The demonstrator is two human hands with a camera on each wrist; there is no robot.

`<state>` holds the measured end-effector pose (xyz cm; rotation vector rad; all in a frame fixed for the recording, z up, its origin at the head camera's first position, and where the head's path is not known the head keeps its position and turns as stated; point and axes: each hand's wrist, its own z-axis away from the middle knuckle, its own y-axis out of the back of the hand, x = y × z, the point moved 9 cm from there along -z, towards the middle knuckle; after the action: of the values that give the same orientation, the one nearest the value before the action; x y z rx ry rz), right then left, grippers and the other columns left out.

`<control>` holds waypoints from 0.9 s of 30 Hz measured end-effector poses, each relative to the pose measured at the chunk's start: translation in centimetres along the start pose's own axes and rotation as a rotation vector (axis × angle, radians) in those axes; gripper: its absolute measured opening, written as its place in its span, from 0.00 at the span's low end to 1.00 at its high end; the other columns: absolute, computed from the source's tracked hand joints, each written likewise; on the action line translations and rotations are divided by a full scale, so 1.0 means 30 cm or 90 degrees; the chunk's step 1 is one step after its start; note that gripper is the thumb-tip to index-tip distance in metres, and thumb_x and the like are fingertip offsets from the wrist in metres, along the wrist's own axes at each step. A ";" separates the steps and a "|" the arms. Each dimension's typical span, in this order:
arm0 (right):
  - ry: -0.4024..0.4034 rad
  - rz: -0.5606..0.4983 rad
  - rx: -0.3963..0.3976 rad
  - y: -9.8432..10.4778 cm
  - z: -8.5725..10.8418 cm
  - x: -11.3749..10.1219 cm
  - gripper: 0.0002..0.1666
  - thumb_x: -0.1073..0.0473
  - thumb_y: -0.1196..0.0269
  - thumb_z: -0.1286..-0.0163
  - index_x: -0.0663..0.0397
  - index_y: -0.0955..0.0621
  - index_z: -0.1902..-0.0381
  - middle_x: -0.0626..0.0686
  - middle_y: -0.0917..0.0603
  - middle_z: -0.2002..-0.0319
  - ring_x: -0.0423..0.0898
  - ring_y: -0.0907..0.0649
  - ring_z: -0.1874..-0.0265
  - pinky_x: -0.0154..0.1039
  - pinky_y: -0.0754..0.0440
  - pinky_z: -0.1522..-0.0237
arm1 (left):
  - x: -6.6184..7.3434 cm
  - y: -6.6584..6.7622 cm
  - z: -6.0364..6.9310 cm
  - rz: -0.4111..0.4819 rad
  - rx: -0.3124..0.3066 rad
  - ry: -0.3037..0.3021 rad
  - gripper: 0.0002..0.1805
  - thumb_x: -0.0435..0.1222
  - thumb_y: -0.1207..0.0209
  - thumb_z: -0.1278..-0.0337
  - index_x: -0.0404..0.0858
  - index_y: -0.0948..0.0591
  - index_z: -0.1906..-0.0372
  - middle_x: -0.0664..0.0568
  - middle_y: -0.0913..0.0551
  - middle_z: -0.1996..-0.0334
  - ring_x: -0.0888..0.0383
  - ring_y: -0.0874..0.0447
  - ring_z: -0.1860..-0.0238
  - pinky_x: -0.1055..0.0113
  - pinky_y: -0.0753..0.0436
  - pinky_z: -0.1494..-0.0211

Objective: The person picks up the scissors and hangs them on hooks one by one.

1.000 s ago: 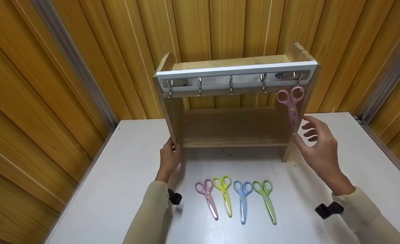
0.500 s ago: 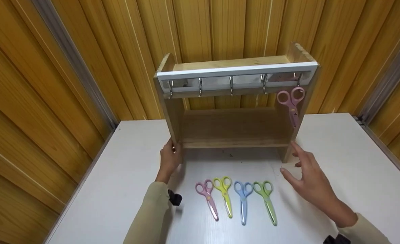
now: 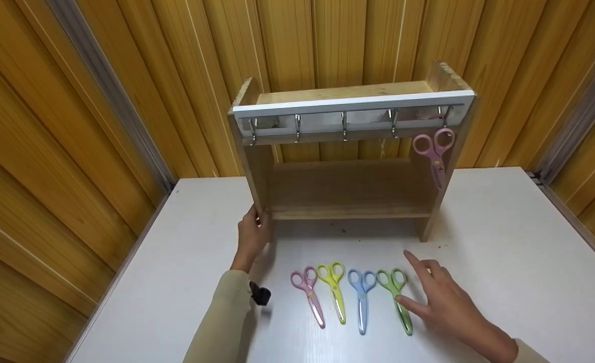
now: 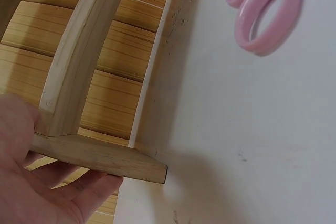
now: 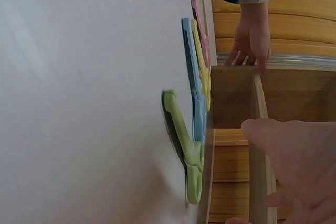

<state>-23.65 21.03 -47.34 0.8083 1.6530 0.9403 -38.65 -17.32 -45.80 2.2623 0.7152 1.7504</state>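
My left hand [image 3: 251, 236] grips the lower left side panel of a wooden rack [image 3: 348, 194]; in the left wrist view its fingers lie behind the panel [image 4: 100, 156]. With fingers spread, my right hand [image 3: 446, 305] hovers beside the green scissors [image 3: 391, 285], its thumb overlapping their blade in the head view. To the left of these lie blue scissors [image 3: 361, 295], yellow scissors [image 3: 335, 287] and pink scissors [image 3: 309, 292], handles toward the rack. Another pair of pink scissors [image 3: 435, 160] hangs by one handle loop from the rightmost hook.
A white rail [image 3: 322, 120] with several metal hooks runs along the rack's upper front. The rack stands on a white table [image 3: 201, 242]. Behind it rises a wood-plank wall [image 3: 338, 45], with metal corner posts [image 3: 111, 96] at the sides.
My right hand has moved away from beneath the hanging pink scissors, down toward the green scissors on the table. The left hand and the rack have hardly moved.
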 end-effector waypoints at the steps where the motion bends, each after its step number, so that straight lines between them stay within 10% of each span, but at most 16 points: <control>1: -0.005 0.002 -0.014 -0.014 0.007 0.000 0.56 0.41 0.24 0.41 0.48 0.37 0.21 0.61 0.25 0.42 0.55 0.22 0.48 0.45 0.21 0.68 | 0.000 0.000 0.000 -0.001 0.000 0.001 0.24 0.37 0.48 0.22 0.33 0.28 0.28 0.37 0.19 0.37 0.45 0.16 0.43 0.50 0.17 0.44; 14: -0.069 0.053 -0.136 -0.127 0.041 0.021 0.62 0.30 0.24 0.48 0.54 0.33 0.23 0.53 0.25 0.57 0.46 0.29 0.63 0.43 0.27 0.66 | -0.004 -0.004 0.001 -0.007 -0.004 0.011 0.24 0.37 0.48 0.22 0.34 0.28 0.28 0.38 0.19 0.38 0.45 0.15 0.43 0.51 0.16 0.45; 27: -0.020 0.082 -0.111 -0.133 0.052 0.008 0.50 0.32 0.26 0.43 0.56 0.23 0.31 0.50 0.25 0.59 0.44 0.30 0.64 0.43 0.30 0.65 | -0.009 0.000 -0.002 -0.003 -0.001 0.008 0.25 0.38 0.49 0.22 0.33 0.29 0.27 0.36 0.19 0.38 0.44 0.15 0.43 0.51 0.16 0.46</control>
<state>-22.45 19.67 -51.21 0.8130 1.4829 1.1387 -38.75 -17.47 -46.01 2.2479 0.7205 1.7642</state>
